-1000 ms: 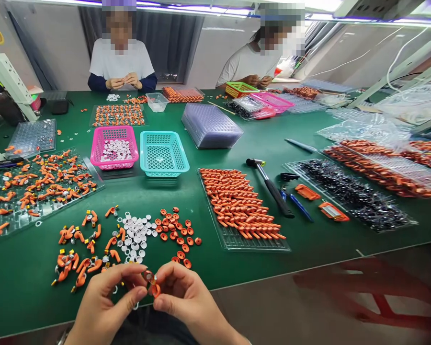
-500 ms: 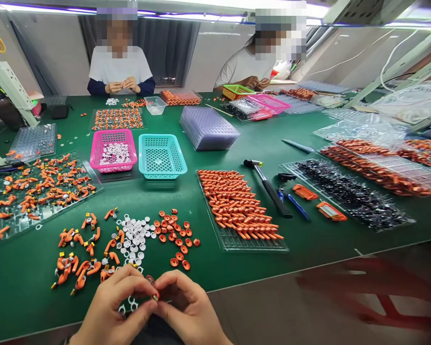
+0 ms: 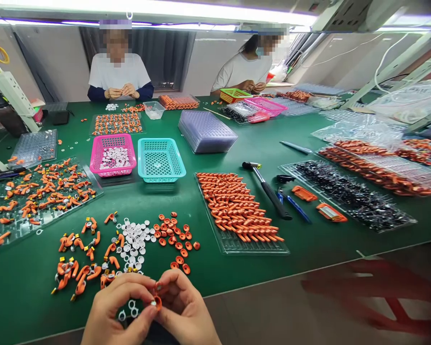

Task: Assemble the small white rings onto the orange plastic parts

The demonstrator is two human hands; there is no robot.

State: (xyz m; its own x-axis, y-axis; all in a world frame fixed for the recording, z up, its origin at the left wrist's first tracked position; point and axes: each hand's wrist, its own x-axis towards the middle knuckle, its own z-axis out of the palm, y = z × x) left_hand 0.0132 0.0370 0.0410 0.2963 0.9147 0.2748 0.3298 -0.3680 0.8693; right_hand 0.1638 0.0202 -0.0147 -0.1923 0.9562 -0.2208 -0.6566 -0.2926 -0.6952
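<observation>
My left hand [image 3: 117, 311] and my right hand [image 3: 185, 311] meet at the near edge of the green table [image 3: 219, 273]. Together their fingertips pinch a small orange part [image 3: 157, 301] with a metal end. Just beyond the hands lie a pile of white rings [image 3: 134, 242], a scatter of orange caps [image 3: 174, 237] and several orange curved pieces [image 3: 81, 258]. A few white rings [image 3: 129, 309] show between my hands.
A tray of orange pieces [image 3: 239, 211] sits to the right, then a hammer [image 3: 267, 189] and a tray of black parts [image 3: 348, 196]. Pink basket [image 3: 113, 154] and teal basket [image 3: 160, 159] stand mid-table. Two people work at the far side. A red stool [image 3: 377, 292] stands lower right.
My hands stay together on the small orange part, turning it slightly. The view has tilted down a little, so the table contents sit lower in the picture.
</observation>
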